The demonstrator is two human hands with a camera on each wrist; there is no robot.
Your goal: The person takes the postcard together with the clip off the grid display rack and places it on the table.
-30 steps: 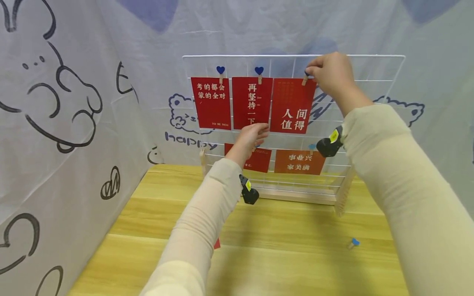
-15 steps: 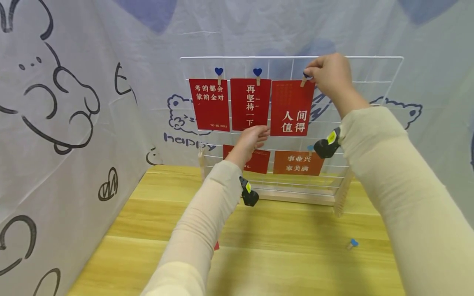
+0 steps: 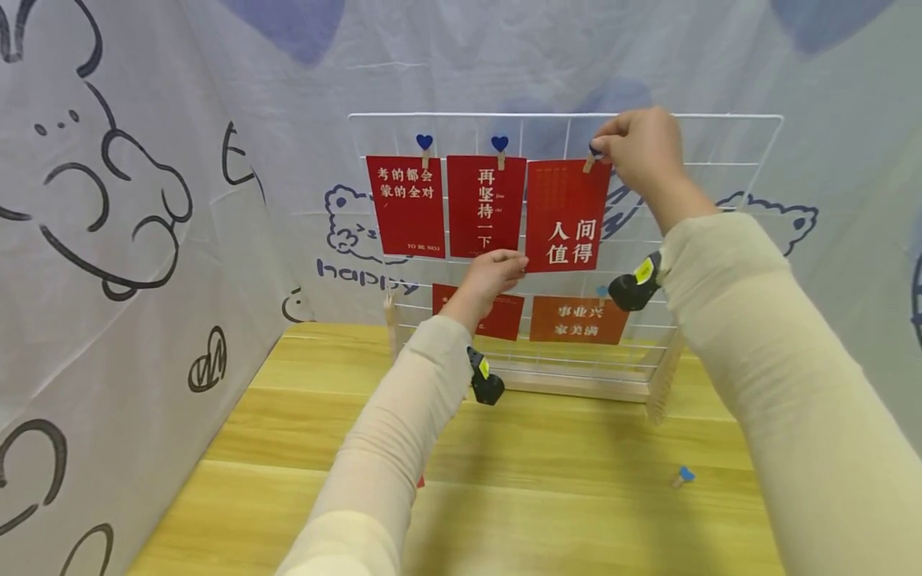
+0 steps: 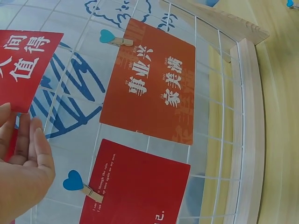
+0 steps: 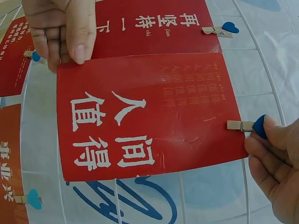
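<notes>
My right hand pinches the dark blue heart end of a wooden clothespin. That clothespin bites the top edge of a red card with white characters, at the right of the upper row on a white wire grid. My left hand pinches the lower left corner of the same card, thumb in front and the other fingers partly behind. A second red card and a third red card hang to its left, each from a blue heart clothespin.
Below hang an orange card and a red card, each with a clothespin. The grid stands in a wooden base on the wooden table. A loose clothespin lies front right. Patterned cloth surrounds the table.
My left hand has shifted slightly right and down onto the card's lower corner, and the card's bottom edge sits a little lower. My right hand stays at the clothespin.
</notes>
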